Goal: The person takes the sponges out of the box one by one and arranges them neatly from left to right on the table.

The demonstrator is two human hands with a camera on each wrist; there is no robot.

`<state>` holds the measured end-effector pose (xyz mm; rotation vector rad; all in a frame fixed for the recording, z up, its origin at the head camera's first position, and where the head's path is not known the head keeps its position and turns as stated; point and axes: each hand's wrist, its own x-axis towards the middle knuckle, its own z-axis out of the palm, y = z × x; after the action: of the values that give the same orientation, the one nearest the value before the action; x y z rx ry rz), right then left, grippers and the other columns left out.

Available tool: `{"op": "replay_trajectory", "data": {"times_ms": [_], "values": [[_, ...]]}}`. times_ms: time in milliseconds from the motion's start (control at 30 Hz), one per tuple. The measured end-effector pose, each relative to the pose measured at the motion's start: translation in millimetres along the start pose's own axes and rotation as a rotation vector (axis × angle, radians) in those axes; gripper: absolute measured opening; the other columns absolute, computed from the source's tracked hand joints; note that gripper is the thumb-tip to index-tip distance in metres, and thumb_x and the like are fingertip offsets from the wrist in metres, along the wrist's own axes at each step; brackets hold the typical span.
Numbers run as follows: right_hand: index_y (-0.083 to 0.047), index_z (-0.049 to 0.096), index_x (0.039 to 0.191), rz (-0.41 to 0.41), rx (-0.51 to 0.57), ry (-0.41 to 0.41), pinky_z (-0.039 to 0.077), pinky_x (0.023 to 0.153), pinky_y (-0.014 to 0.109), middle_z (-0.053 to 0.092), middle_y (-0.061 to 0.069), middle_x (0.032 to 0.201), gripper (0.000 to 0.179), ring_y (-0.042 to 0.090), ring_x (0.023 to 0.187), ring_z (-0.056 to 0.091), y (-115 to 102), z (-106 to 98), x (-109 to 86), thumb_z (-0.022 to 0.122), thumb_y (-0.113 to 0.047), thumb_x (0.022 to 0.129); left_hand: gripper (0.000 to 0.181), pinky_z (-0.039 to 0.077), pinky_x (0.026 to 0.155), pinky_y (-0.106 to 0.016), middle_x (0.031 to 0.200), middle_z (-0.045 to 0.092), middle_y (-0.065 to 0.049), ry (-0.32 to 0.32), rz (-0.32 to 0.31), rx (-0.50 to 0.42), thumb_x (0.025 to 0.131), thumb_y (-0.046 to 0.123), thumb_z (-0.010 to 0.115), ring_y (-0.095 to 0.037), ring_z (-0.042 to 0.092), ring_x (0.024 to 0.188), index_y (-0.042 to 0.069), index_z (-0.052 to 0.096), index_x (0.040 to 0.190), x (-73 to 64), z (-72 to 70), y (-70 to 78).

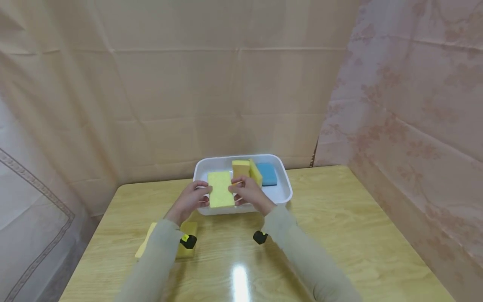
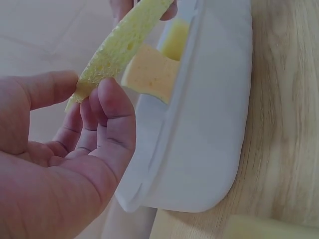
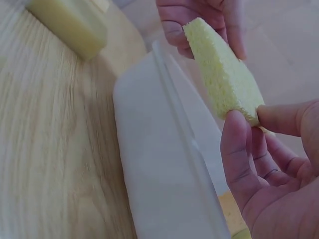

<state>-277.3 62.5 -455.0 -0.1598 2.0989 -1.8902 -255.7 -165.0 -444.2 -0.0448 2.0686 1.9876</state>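
A pale yellow sponge [image 1: 221,189] is held up over the near left part of a white tray [image 1: 285,189]. Its left edge is pinched between the thumb and fingers of my left hand [image 1: 190,199]. On the opposite edge, my right hand [image 1: 252,193] pinches it the same way. The left wrist view shows the sponge [image 2: 128,42] edge-on and porous, with my left thumb and fingertips on its lower end. In the right wrist view the sponge [image 3: 224,74] slants between both hands.
Inside the tray stand an orange-sided sponge [image 1: 241,169], a yellow sponge [image 1: 255,173] and a blue sponge [image 1: 267,174]. More yellow sponges [image 1: 190,229] lie on the wooden table [image 1: 339,235] by my left forearm, partly hidden by it. Curtains [image 1: 226,84] hang behind the table.
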Motion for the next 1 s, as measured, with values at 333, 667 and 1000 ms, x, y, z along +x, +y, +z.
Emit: {"op": "replay_trajectory", "data": {"times_ms": [333,667,1000], "values": [[0.000,0.057,0.122,-0.068,-0.031,-0.002,0.061,0.059,0.035,0.062,0.011,0.097,0.033,0.018,0.066,0.062,3,20,-27.2,0.070,-0.016,0.096,0.035,0.056,0.075,-0.032,0.092,0.055,-0.005,0.018,0.037,-0.023,0.100,0.019,0.066,-0.019,0.056,0.078,-0.001,0.048,0.123,-35.6,-7.0,-12.6],[0.000,0.057,0.127,-0.098,0.023,-0.036,0.061,0.061,0.043,0.062,0.010,0.096,0.038,0.019,0.067,0.062,9,20,-62.7,0.071,-0.017,0.096,0.032,0.055,0.076,-0.033,0.096,0.059,-0.005,0.018,0.057,-0.057,0.100,0.018,0.066,-0.020,0.056,0.081,0.001,0.049,0.120,-64.7,4.0,-24.4],[0.000,0.058,0.126,-0.072,0.042,-0.029,0.061,0.062,0.044,0.062,0.010,0.095,0.038,0.019,0.067,0.062,19,30,-78.6,0.071,-0.019,0.095,0.035,0.056,0.074,-0.035,0.100,0.057,-0.008,0.051,0.068,-0.030,0.098,0.022,0.069,-0.020,0.056,0.078,0.000,0.052,0.120,-83.5,6.8,-35.3]]}}
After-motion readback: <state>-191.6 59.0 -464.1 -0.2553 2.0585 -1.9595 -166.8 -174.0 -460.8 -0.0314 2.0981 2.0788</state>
